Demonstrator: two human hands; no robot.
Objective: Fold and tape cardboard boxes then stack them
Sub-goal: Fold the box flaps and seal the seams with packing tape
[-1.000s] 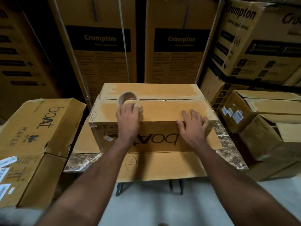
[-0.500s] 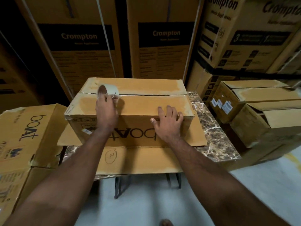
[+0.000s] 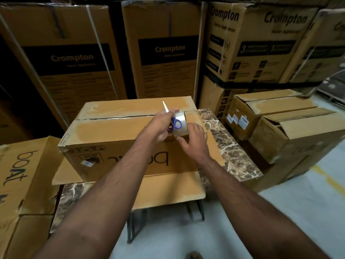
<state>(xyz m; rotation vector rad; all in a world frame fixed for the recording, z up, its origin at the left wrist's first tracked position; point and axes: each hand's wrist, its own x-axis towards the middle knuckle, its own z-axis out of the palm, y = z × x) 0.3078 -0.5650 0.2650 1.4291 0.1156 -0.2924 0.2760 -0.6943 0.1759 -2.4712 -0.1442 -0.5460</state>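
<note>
A closed "boat" cardboard box [image 3: 112, 131] lies on a marble-topped table [image 3: 233, 152], its top flaps meeting in a long seam. My left hand [image 3: 158, 128] reaches across to the right end of that seam. It grips a clear tape roll [image 3: 180, 118] together with blue-handled scissors [image 3: 176, 124], the blade pointing up and away. My right hand [image 3: 194, 139] is spread at the box's right front corner, fingers straight, fingertips by the tape roll. Tape along the seam is too faint to tell.
A flat cardboard sheet [image 3: 168, 187] lies under the box and overhangs the table's front. Another "boat" box [image 3: 24, 174] stands at the left, two folded boxes [image 3: 280, 120] on the right. Tall Crompton cartons [image 3: 168, 53] wall off the back. Grey floor [image 3: 280, 206] lies below.
My left hand has carried the tape roll from the left part of the seam to its right end, scissors now showing. My right hand has shifted right to the box's corner.
</note>
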